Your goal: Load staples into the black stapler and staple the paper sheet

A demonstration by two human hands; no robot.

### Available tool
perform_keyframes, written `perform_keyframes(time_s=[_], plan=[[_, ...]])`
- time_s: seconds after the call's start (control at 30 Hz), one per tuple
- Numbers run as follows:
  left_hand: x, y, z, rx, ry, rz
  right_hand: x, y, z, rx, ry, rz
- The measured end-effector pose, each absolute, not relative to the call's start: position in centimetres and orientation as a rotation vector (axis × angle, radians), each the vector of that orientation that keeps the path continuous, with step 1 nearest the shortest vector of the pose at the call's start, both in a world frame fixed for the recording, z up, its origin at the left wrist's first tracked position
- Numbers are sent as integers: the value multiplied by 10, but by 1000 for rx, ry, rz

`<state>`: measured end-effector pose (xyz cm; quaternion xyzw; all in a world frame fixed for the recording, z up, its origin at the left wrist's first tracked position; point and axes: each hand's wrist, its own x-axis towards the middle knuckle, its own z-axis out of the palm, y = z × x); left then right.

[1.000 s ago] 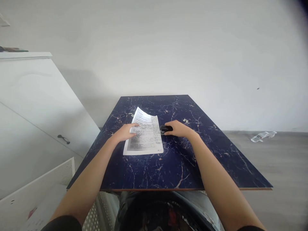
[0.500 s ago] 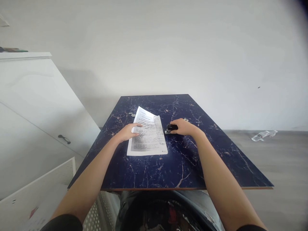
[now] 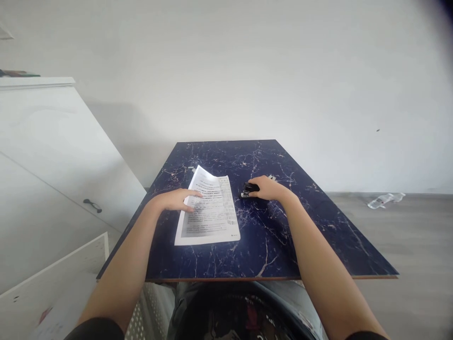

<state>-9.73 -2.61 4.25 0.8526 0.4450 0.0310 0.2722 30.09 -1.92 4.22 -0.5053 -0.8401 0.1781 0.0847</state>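
A printed sheet of paper (image 3: 208, 217), possibly a thin stack, lies slightly slanted on the dark blue marbled table (image 3: 244, 259), its far edge curling up. My left hand (image 3: 175, 199) rests over its left edge, thumb and fingers spread on the print. Right of the paper, my right hand (image 3: 267, 188) is wrapped around a small black stapler (image 3: 250, 189) with a silvery base, which stands on the tabletop. My palm hides the stapler's rear part. Paper and stapler are apart.
Small pale pieces (image 3: 272, 177) lie just beyond my right hand, and another pale piece (image 3: 192, 168) lies behind the paper. A white cabinet (image 3: 46, 156) stands at the left. Clear plastic wrapping (image 3: 385, 200) lies on the floor at the right.
The paper has slid toward me and to the left along with my left hand, and its gap to the stapler has widened. My right hand and the stapler have barely moved.
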Motion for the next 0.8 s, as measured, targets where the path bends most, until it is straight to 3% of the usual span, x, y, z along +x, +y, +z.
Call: perform_keyframes(time_s=[0.33,0.53,0.8], plan=[[-121,-50,76,1848,1357,-214,303,-19,46,-1508,-2524,555],[-126,-48,70,2023,1303,-97,303,-19,46,-1487,-2542,574],[-88,-53,77,1967,1004,-356,305,-12,41,-1515,-2517,584]])
